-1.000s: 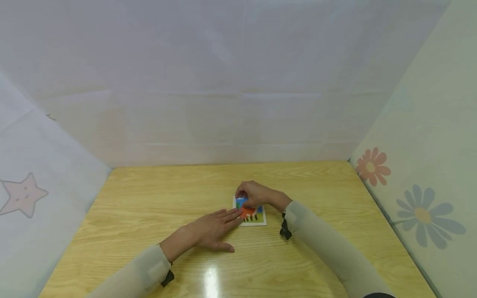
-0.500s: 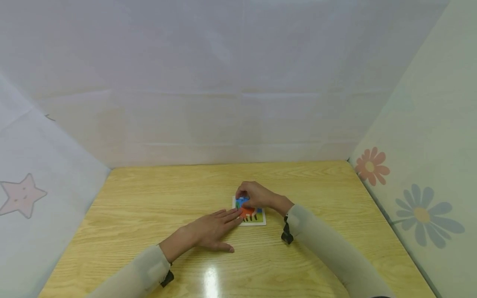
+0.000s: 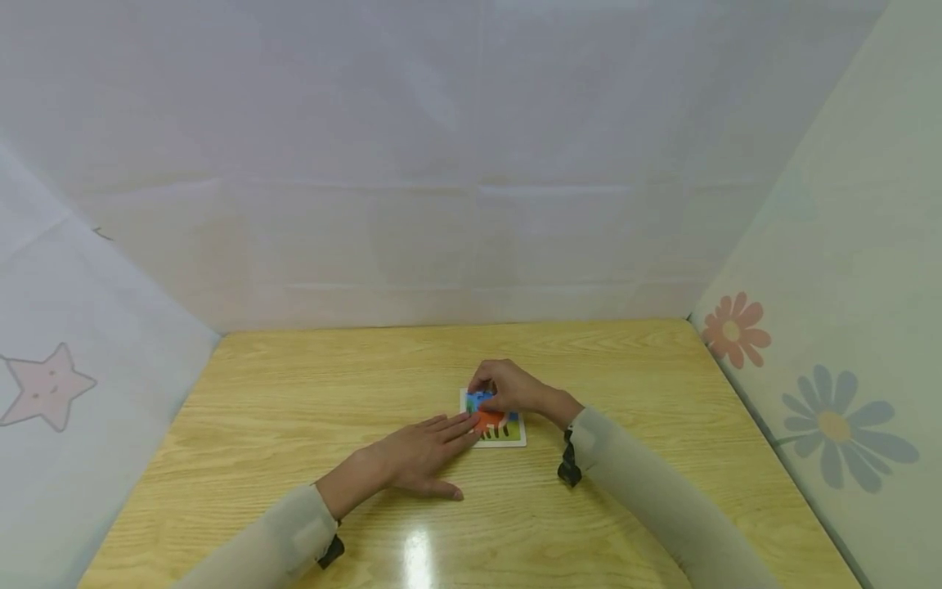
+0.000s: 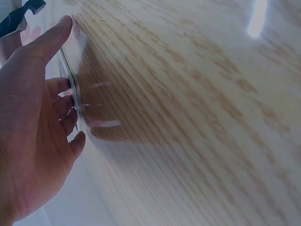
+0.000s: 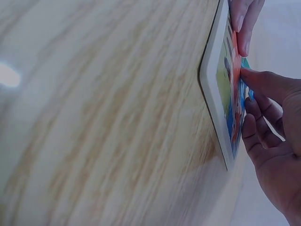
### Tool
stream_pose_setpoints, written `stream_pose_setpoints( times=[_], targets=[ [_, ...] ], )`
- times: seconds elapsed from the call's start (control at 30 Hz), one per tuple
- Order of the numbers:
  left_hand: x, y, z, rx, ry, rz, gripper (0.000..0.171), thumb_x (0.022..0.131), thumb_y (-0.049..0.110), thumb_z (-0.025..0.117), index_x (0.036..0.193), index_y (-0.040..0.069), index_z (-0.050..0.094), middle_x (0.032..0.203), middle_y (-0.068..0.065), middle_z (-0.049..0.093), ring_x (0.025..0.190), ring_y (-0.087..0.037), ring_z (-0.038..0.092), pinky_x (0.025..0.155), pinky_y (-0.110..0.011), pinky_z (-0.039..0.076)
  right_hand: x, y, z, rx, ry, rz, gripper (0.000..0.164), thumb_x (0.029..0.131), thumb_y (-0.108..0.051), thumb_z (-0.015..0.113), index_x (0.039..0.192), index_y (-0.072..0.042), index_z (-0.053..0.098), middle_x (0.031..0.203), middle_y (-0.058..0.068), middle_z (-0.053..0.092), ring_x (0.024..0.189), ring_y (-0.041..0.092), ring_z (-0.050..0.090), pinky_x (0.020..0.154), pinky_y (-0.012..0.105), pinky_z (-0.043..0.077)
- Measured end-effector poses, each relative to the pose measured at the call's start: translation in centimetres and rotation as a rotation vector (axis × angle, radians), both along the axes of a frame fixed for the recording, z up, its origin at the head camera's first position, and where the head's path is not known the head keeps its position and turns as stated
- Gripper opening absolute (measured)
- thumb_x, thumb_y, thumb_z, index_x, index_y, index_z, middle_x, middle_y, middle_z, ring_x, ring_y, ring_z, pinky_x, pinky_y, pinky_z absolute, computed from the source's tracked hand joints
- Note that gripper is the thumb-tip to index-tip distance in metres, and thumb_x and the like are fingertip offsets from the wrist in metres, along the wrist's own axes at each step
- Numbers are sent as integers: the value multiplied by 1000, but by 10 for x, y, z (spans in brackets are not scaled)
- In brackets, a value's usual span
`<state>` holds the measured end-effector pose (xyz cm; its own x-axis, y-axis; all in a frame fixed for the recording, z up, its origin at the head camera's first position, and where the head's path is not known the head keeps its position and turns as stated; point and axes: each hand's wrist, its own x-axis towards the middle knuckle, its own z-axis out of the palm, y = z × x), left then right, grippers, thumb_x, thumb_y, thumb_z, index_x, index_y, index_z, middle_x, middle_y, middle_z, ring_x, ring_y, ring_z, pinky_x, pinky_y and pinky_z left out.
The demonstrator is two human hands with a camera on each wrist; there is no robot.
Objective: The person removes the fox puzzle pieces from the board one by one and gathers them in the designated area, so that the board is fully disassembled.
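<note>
A small square picture puzzle (image 3: 503,444) with a white border lies on the wooden table, showing an orange animal on green and blue. My left hand (image 3: 423,458) lies palm down at its left side, fingers straight and the fingertips over the puzzle's left part. Over the upper part, my right hand (image 3: 513,388) pinches a blue puzzle piece (image 5: 250,94) between thumb and fingers. That piece is close over the board and mostly hidden by the fingers. In the right wrist view, left fingertips (image 5: 244,35) rest on the orange area just beside the right thumb.
The light wooden table (image 3: 309,376) extends around the puzzle on every side. A pale cloth wall (image 3: 456,245) stands behind it, and printed cloth panels with flowers (image 3: 835,425) and a star (image 3: 47,384) stand at the sides.
My right hand has shifted very slightly to the right, still pinching at the puzzle's upper part. The left hand and the board have stayed in place.
</note>
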<state>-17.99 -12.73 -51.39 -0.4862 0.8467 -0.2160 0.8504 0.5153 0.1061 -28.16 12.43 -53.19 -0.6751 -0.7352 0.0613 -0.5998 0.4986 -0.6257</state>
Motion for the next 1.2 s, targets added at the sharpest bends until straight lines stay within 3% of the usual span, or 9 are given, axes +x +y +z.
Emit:
stream_pose_setpoints(
  times=[0.37, 0.63, 0.87, 1.2],
  targets=[
    [0, -1, -3, -2, 6, -1, 96, 101, 70, 53, 170, 11, 23, 178, -10, 11, 163, -24, 17, 130, -45, 25, -1, 2, -6, -4, 44, -8, 24, 89, -8, 85, 113, -8, 80, 108, 2, 72, 90, 10, 66, 78, 24, 57],
    [1, -1, -1, 9, 4, -5, 95, 102, 68, 55, 170, 9, 23, 178, -11, 11, 163, -26, 18, 130, -46, 26, 2, 2, -2, -37, 42, -28, 23, 89, -6, 84, 112, -5, 79, 108, 5, 73, 90, 15, 67, 77, 26, 58],
    [0, -1, -1, 9, 11, -5, 95, 102, 68, 54, 170, 9, 22, 178, -11, 13, 163, -26, 18, 130, -46, 25, 2, 5, -2, -45, 73, -41, 23, 89, -6, 84, 112, -8, 80, 110, 2, 74, 98, 16, 70, 86, 30, 60],
    [-1, -1, -2, 3, 19, -15, 96, 103, 69, 51, 170, 8, 20, 177, -12, 16, 163, -26, 18, 130, -47, 25, 4, 17, 1, -66, 60, -47, 22, 90, -8, 83, 111, -9, 79, 108, 1, 73, 98, 15, 69, 83, 29, 60]
  ],
)
